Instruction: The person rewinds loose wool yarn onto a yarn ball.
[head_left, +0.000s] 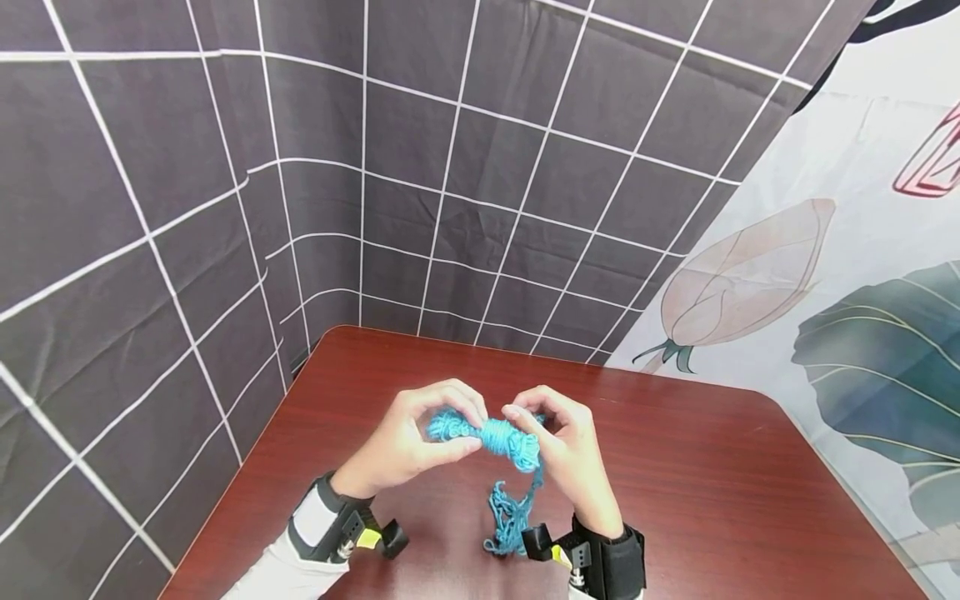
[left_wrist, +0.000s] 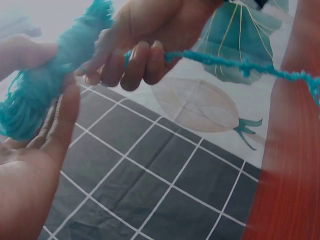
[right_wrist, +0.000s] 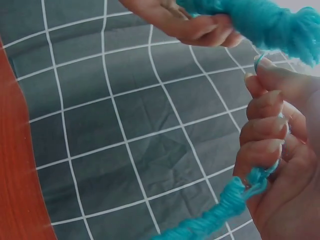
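A bundle of turquoise yarn, wound tight round its middle with looped ends, is held above the table. My left hand grips it between thumb and fingers near its left end. Close to the bundle's other end, my right hand pinches a thin strand, its fingers curled in the right wrist view. From that hand a twisted length of yarn trails down. In the head view its tangled tail gathers low between the two wrists.
A reddish-brown wooden table lies beneath the hands. Dark grey cloth with a white grid hangs behind and at the left. At the right is a white cloth with leaf prints. Each wrist wears a strapped camera.
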